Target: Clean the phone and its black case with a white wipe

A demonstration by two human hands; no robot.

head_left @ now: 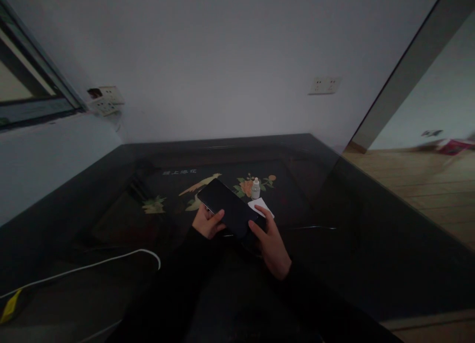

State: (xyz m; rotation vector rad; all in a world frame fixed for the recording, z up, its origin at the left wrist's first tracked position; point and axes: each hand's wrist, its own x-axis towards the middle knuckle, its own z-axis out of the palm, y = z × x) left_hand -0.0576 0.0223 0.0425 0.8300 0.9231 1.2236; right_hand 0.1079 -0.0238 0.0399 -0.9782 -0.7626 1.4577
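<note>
The left hand [208, 223] and the right hand [270, 244] both grasp a black phone [230, 207], one at each long side, with the fingers curled and the thumbs lying over its edge. The phone is a thin, flat slab with a smooth, glossy face, and it is held tilted a little above the middle of the table [334, 264]. The table has a dark, shiny top, and on it are painted a pale bird, orange flowers, green leaves and some small characters.

Just behind the phone stands a small plastic bottle [256, 189] with a pointed white cap. Very near the right hand's fingers lies a white card [260, 208], flat on the table; it looks thin, but I cannot tell if it is paper or cloth. A thin cable [315, 228] lies to the right of the hands.

The table has much open room on both sides of the hands. Its far edge meets a pale wall [208, 56], and its right edge drops to a wooden floor [415, 184]. Near the table's left edge runs a white cable [111, 261], which ends by a yellow tag [10, 306].
</note>
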